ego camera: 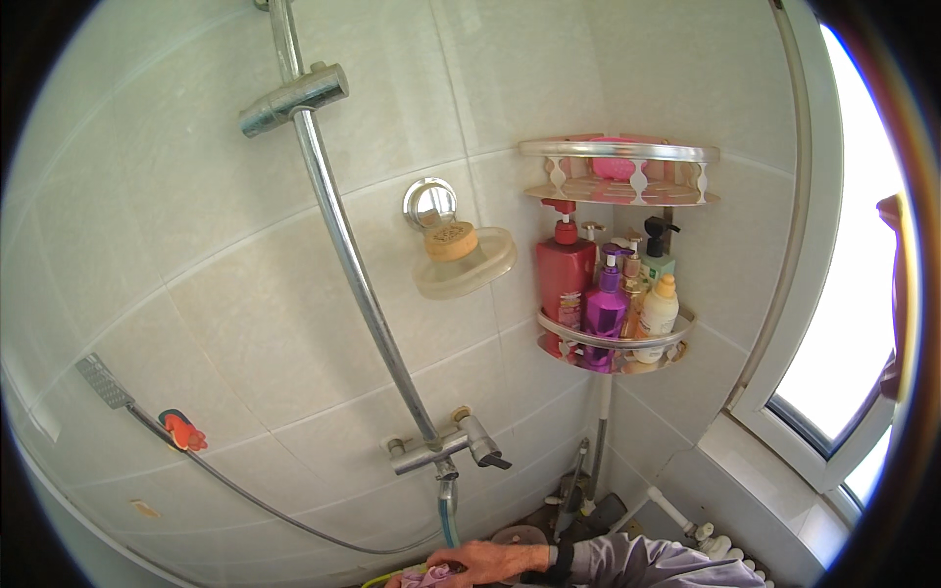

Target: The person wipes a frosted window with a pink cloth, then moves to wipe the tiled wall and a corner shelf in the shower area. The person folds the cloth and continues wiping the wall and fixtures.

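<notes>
My right hand reaches in from the lower right, in a grey sleeve with a dark band at the wrist. Its fingers are curled on a crumpled pink cloth at the bottom edge of the head view. What may be a sliver of my left hand shows beside the cloth; the rest is out of view. Just above hangs a translucent bluish hose under the chrome shower mixer valve. Part of a yellow-green rim lies below the cloth.
A chrome riser rail climbs the tiled wall. The hand shower hangs left on a red holder. A soap dish and a corner shelf with several pump bottles stick out. A window and white pipes are right.
</notes>
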`<move>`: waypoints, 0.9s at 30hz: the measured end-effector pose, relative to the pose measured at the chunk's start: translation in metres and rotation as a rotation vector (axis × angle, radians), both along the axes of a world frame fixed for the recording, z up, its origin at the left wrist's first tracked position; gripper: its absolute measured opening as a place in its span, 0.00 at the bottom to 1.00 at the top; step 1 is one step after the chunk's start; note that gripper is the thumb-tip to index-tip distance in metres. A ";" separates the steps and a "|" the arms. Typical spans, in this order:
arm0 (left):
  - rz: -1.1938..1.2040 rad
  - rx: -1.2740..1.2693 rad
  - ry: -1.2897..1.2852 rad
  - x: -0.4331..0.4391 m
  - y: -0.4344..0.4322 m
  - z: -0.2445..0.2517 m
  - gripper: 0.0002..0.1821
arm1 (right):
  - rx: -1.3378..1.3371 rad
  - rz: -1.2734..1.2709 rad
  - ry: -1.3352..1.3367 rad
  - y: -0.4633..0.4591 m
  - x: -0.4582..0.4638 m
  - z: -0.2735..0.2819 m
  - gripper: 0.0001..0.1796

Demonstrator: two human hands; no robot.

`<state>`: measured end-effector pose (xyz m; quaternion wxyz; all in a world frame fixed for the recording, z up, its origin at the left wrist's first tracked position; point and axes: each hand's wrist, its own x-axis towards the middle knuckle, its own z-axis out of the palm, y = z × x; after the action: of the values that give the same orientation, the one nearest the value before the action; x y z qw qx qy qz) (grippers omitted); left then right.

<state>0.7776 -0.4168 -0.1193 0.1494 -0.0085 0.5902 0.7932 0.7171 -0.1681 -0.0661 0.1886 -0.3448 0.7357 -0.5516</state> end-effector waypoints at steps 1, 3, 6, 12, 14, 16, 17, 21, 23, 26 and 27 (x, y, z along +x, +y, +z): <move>0.018 0.126 0.016 0.001 0.002 0.005 0.14 | 0.012 -0.078 0.105 0.007 -0.003 0.019 0.25; 0.011 0.019 -0.091 0.005 -0.006 0.019 0.12 | -0.007 -0.211 0.353 0.027 -0.013 0.069 0.19; 0.029 -0.016 -0.087 0.005 -0.014 0.027 0.09 | -0.128 -0.425 0.801 0.072 -0.035 0.164 0.14; 0.175 -0.042 0.006 0.002 -0.012 0.021 0.08 | 0.103 -1.124 1.479 0.142 -0.102 0.357 0.08; 0.200 -0.049 0.007 0.003 -0.011 0.023 0.08 | 0.277 -1.204 1.635 0.159 -0.131 0.402 0.06; 0.233 -0.038 0.020 0.004 -0.011 0.027 0.09 | 0.461 -1.256 1.769 0.171 -0.163 0.430 0.04; 0.238 -0.050 0.009 0.005 -0.012 0.028 0.08 | 0.538 -1.273 1.831 0.177 -0.178 0.439 0.04; 0.270 -0.251 0.146 0.006 -0.017 0.023 0.08 | 0.705 -1.292 1.943 0.197 -0.228 0.463 0.04; 0.293 -0.348 0.237 0.005 -0.020 0.020 0.08 | 0.710 -1.246 2.042 0.204 -0.240 0.472 0.03; 0.333 -0.339 0.227 0.005 -0.023 0.020 0.07 | 0.835 -1.243 1.982 0.210 -0.245 0.480 0.04; 0.350 -0.312 0.195 0.007 -0.022 0.022 0.07 | 0.882 -1.248 1.944 0.211 -0.244 0.482 0.06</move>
<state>0.7843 -0.4392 -0.0975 -0.0510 -0.0568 0.7066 0.7034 0.4727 0.0426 0.4159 -0.6312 -0.1087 0.7318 0.2329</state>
